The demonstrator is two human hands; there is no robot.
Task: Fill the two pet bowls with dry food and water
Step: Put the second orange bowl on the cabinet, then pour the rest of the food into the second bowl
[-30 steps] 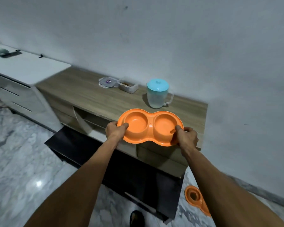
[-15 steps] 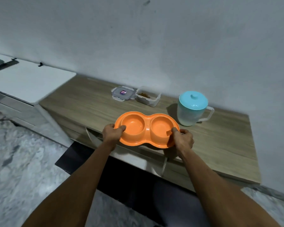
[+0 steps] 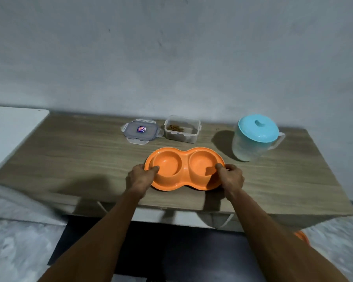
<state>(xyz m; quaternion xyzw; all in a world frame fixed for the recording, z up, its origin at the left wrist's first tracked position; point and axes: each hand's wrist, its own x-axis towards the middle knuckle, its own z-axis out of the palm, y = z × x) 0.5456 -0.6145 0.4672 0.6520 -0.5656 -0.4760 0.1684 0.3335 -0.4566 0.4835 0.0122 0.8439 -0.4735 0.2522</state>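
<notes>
Left hand (image 3: 141, 178) and right hand (image 3: 231, 178) are gripping opposite ends of an empty orange double pet bowl (image 3: 184, 168) between them on the wooden counter (image 3: 73, 159). It looks light, rigid, smooth plastic; its rim is offering the surest hold.

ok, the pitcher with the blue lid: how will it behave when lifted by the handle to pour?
The pitcher looks like thin translucent plastic, so probably stiff and not fragile. Its fill level can't be read; if full, it would likely feel heavy and swing from the side handle. The blue lid seems only seated on top, so it may slip off when tipped.
</notes>
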